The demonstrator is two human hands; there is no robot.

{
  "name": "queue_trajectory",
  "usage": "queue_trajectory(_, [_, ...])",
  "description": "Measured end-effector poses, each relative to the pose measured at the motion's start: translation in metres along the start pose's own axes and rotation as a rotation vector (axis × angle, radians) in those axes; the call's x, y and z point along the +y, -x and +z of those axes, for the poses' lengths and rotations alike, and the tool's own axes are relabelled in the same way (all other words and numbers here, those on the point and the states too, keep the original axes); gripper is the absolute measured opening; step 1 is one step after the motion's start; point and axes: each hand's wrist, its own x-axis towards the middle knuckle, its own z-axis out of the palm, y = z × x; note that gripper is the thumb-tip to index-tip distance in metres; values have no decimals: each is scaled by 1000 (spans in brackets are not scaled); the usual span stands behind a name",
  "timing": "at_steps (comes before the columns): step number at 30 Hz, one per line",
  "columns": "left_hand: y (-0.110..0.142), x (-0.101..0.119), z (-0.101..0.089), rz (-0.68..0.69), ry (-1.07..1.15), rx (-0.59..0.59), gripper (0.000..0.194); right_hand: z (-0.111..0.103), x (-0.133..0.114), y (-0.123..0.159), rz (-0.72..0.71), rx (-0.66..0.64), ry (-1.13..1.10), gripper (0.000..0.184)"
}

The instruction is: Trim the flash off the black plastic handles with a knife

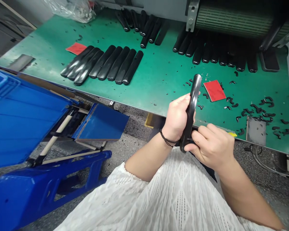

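Black handle (193, 107) lies clasped in left fingers (184, 100); right fingers (203, 134) clench a yellow tool (232, 134).

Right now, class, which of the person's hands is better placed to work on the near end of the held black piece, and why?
Probably the right hand: it is curled at the near end, while the left hand holds the black piece around its middle.

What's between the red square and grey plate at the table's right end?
In the head view, small curved black scraps lie scattered between the red square and the grey plate.
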Motion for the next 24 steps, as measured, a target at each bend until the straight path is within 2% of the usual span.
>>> queue_trajectory(6, [-8, 11, 1, 34, 26, 121, 30, 0, -11, 2, -18, -2, 8, 57])
queue_trajectory(12, [-15, 9, -5, 47, 75, 197, 29, 2, -10, 5, -78, 84, 122, 48])
queue_trajectory(15, [-18, 10, -9, 45, 137, 238, 30, 9, -7, 11, -109, 143, 96, 38])
queue_trajectory(18, [-22, 14, -10, 50, 186, 286, 30, 18, -8, 17, -17, 182, -146, 19])
queue_trajectory(19, [-23, 14, -10, 55, 199, 303, 29, 20, -10, 17, 60, 180, -279, 19])
queue_trajectory(22, [-25, 11, -11, 60, 201, 329, 28, 22, -19, 14, 282, 178, -646, 34])
queue_trajectory(24, [-25, 5, -13, 94, 104, 325, 29, 20, -24, 10, 353, 231, -760, 24])
